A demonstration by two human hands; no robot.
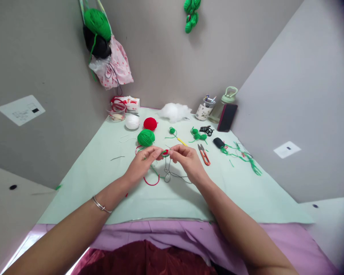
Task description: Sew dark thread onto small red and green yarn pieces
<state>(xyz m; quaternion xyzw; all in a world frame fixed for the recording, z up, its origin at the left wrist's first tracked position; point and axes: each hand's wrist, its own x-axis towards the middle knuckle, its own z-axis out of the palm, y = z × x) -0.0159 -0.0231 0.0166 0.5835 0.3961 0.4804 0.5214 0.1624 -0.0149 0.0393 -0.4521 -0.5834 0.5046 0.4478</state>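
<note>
Over the middle of the table I hold a small crocheted piece (165, 153) in red, green and white. My left hand (144, 159) pinches its left side between thumb and fingers. My right hand (186, 157) is closed at its right edge, and a thin needle (168, 146) pokes out by those fingertips. Dark grey thread (167, 175) hangs from the piece and lies in loops on the table. A red strand (151, 185) curls below my left hand. Just behind that hand sits a green yarn ball (146, 137).
Red (150, 123) and white yarn balls (132, 122) stand behind. Orange-handled snips (204, 154), a yellow crochet hook (181, 141) and small green balls (199, 135) lie to the right. White stuffing (176, 112), a pen cup (205, 109), bottle (222, 107) and phone (227, 118) line the back.
</note>
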